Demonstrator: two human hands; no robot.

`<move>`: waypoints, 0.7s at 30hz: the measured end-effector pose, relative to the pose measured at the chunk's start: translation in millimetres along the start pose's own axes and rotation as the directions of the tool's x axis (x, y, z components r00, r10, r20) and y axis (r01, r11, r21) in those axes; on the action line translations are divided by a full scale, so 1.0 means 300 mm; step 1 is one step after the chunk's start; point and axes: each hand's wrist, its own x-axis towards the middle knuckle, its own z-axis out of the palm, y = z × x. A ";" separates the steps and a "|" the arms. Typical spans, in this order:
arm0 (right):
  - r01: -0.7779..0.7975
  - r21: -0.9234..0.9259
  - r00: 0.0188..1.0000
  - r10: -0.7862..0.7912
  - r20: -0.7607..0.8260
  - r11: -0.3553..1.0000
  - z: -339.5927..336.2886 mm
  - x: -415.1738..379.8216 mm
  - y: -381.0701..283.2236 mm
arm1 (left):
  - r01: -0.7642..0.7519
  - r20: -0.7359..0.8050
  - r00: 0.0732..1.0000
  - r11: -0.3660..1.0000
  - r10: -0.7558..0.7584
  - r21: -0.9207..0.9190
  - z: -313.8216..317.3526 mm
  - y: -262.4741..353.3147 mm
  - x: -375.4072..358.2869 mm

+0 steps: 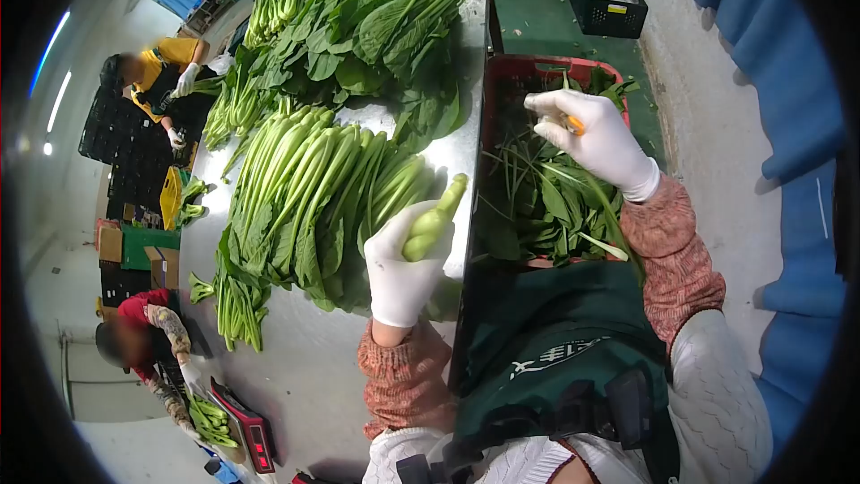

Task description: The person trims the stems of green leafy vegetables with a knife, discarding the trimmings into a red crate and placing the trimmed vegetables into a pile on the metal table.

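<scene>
My left hand [408, 260], in a white glove, is closed around a pale green vegetable stalk [434, 220] over the metal table's edge. My right hand [587, 134], also gloved, is raised above a red crate [609, 73] with its fingers curled on a small orange-handled tool [574, 125]. The tool's far end is hard to make out. Loose leaves and stems [555, 197] lie in the crate. Beside my left hand, a long row of green stalks [296, 161] rests on the table, with a leafy pile [385, 27] beyond it.
Two people work across the metal table [313, 376], one in yellow [166, 63], one in red [143, 327]. A red scale [253, 435] stands at the lower left. A black crate [609, 13] sits on the floor, near a blue curtain [793, 125].
</scene>
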 end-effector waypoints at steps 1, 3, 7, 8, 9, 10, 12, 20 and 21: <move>0.080 -0.275 0.986 -0.116 -0.118 0.958 0.016 0.000 0.014 | 0.055 -0.003 0.998 0.993 -0.055 -0.106 0.003 0.004 -0.002; 0.229 -0.221 0.952 -0.265 -0.152 0.948 0.073 -0.030 -0.006 | 0.121 0.030 0.993 0.972 -0.118 -0.203 0.004 0.024 0.008; 0.308 -0.091 0.946 -0.315 -0.078 0.947 0.114 -0.068 -0.137 | 0.147 0.076 0.988 0.958 -0.132 -0.247 0.050 0.028 0.015; 0.335 -0.076 0.934 -0.342 -0.102 0.939 0.144 -0.067 -0.120 | 0.131 0.085 0.990 0.963 -0.114 -0.236 0.049 0.027 0.015; 0.297 -0.060 0.949 -0.301 -0.096 0.953 0.163 -0.066 -0.099 | 0.114 0.091 0.991 0.968 -0.095 -0.225 0.047 0.025 0.014; 0.260 -0.044 0.961 -0.263 -0.088 0.965 0.176 -0.063 -0.075 | 0.135 0.105 0.988 0.954 -0.110 -0.269 0.044 0.027 0.013; 0.039 -0.117 0.998 -0.046 -0.051 0.992 0.204 -0.046 -0.019 | 0.178 0.124 0.982 0.917 -0.142 -0.357 0.036 0.030 0.006; 0.153 0.501 0.947 -0.271 0.173 0.852 0.181 -0.044 -0.156 | 0.228 0.133 0.973 0.885 -0.190 -0.405 0.051 -0.008 0.003; 0.205 0.449 0.944 -0.298 0.145 0.870 0.173 -0.039 -0.177 | 0.197 0.094 0.980 0.901 -0.174 -0.387 0.057 -0.013 -0.002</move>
